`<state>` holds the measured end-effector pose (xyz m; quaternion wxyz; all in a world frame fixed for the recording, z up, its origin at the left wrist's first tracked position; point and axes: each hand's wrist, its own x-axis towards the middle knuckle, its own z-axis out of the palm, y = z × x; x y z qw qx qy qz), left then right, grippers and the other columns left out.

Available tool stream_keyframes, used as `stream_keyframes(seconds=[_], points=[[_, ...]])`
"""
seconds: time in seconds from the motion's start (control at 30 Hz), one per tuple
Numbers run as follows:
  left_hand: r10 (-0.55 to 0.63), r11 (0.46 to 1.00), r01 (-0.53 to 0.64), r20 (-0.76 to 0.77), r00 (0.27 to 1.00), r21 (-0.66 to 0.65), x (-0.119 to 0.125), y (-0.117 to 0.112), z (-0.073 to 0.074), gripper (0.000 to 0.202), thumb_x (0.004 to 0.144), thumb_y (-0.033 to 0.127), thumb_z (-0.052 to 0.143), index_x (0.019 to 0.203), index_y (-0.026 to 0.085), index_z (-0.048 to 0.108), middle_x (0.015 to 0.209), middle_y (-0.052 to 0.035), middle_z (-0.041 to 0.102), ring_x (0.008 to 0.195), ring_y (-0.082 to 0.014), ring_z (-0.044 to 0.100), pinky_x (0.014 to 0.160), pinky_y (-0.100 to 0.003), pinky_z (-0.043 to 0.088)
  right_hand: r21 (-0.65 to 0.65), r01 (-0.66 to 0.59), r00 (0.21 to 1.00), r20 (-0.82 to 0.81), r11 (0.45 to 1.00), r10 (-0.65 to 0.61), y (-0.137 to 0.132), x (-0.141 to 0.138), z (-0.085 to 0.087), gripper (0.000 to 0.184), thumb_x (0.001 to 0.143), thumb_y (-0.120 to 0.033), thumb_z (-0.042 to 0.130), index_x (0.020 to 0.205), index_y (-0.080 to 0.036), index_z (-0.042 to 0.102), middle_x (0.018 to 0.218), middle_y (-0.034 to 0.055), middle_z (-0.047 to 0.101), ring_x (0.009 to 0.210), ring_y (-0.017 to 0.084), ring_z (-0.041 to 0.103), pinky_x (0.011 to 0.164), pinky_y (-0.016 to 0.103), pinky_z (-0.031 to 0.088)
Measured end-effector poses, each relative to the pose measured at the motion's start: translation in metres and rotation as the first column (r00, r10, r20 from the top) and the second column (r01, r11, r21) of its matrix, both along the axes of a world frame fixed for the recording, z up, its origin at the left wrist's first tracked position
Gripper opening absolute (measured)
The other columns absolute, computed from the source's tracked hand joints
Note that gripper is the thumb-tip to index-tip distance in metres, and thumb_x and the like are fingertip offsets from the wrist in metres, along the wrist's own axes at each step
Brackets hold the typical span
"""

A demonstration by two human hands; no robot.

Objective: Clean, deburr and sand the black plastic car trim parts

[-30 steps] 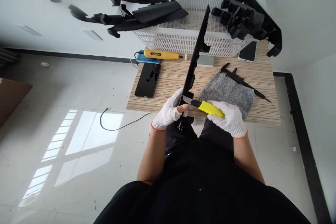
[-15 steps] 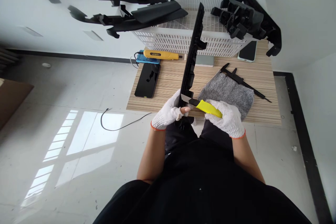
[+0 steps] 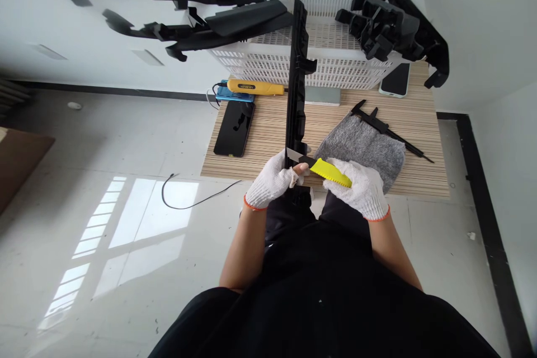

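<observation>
My left hand (image 3: 272, 180), in a white knit glove with the thumb tip bare, is closed around the lower part of a long black plastic trim piece (image 3: 297, 84). The piece stands nearly straight up and down in view, with clips and ribs along it. In my gloved right hand (image 3: 359, 185) is a yellow utility knife (image 3: 331, 172), its blade out and pointing left. The blade lies across the trim piece just above my left thumb; whether its edge touches the plastic I cannot tell.
Behind stands a white plastic basket (image 3: 268, 61) with black trim pieces (image 3: 247, 19) over its rim. On the wooden table (image 3: 268, 128) lie a grey cloth (image 3: 364, 148), a black caliper (image 3: 380, 126), a dark phone (image 3: 235, 128), another phone (image 3: 395, 79) and a yellow tool (image 3: 255, 87).
The trim piece's upper end has swung left and the piece has turned, showing more of its ribbed face. The knife and my right hand have shifted slightly left.
</observation>
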<state>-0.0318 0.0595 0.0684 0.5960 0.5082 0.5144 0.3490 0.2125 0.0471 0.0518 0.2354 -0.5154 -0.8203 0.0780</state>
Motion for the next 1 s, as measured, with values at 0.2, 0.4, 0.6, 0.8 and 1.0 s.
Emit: stream_keyframes(seconds=[0.2,0.4,0.6,0.8,1.0], points=[[-0.009,1.000,0.009,-0.008,1.000,0.027,0.000,0.000,-0.001,0.033,0.094,0.049,0.067,0.089,0.018,0.058,0.066,0.0005,0.065,0.055,-0.0097,0.054,0.052,-0.024,0.039,0.039,0.008,1.000,0.023,0.999,-0.009,0.000,-0.002,0.002,0.059,0.096,-0.068,0.057,0.132,-0.024,0.075,0.093,0.0065,0.080,0.068,0.021,0.074,0.063,0.032,0.049],[-0.014,0.999,0.015,-0.022,1.000,0.039,0.002,0.001,0.001,0.030,0.095,0.043,0.065,0.082,0.017,0.058,0.061,0.0012,0.062,0.053,-0.0095,0.051,0.052,-0.025,0.038,0.045,0.007,1.000,0.028,0.999,-0.008,0.000,-0.002,0.003,0.058,0.096,-0.067,0.059,0.131,-0.023,0.075,0.087,0.0040,0.078,0.064,0.020,0.072,0.061,0.033,0.047],[-0.030,0.998,0.032,-0.042,0.999,0.061,0.003,0.001,0.006,0.030,0.096,0.041,0.062,0.079,0.018,0.056,0.060,0.0006,0.060,0.054,-0.0100,0.050,0.054,-0.026,0.038,0.088,0.021,0.998,0.059,0.996,-0.026,-0.001,-0.003,0.001,0.057,0.095,-0.066,0.061,0.130,-0.023,0.076,0.087,0.0029,0.078,0.062,0.017,0.069,0.060,0.032,0.043],[-0.023,0.998,0.025,-0.039,0.999,0.059,0.006,0.002,0.012,0.028,0.093,0.038,0.061,0.075,0.019,0.053,0.058,0.0007,0.057,0.053,-0.0104,0.048,0.055,-0.026,0.040,0.096,0.024,0.998,0.060,0.995,-0.030,-0.001,-0.003,0.001,0.056,0.095,-0.065,0.061,0.130,-0.023,0.076,0.085,0.0023,0.078,0.061,0.016,0.067,0.060,0.031,0.042],[-0.025,0.999,0.025,-0.001,1.000,0.041,0.010,0.003,0.017,0.027,0.089,0.040,0.062,0.075,0.020,0.050,0.056,0.0018,0.054,0.052,-0.0103,0.046,0.053,-0.026,0.039,0.039,0.036,0.995,0.090,0.999,-0.039,-0.002,-0.003,0.001,0.061,0.093,-0.070,0.063,0.131,-0.024,0.075,0.081,0.0015,0.076,0.061,0.015,0.066,0.060,0.031,0.040]])
